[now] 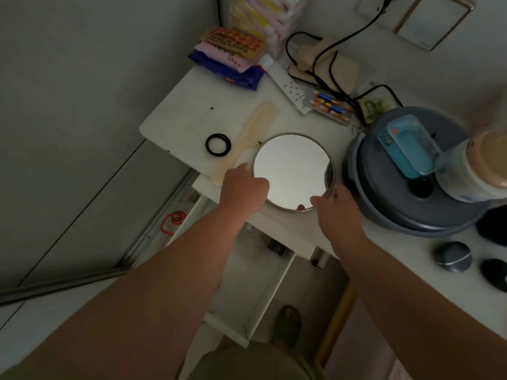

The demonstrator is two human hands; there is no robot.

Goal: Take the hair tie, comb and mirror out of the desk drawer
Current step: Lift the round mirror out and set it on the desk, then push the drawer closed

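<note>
We grasp the round mirror with left hand at eight o'clock, right hand at five; fingertips hidden beneath its rim.

We note a black hair tie; a cream comb; a mirror with silver rim and pale grey face; a white desk; a white drawer; orange-and-blue capsules; a grey-blue round container; a red-outlined object.
</note>
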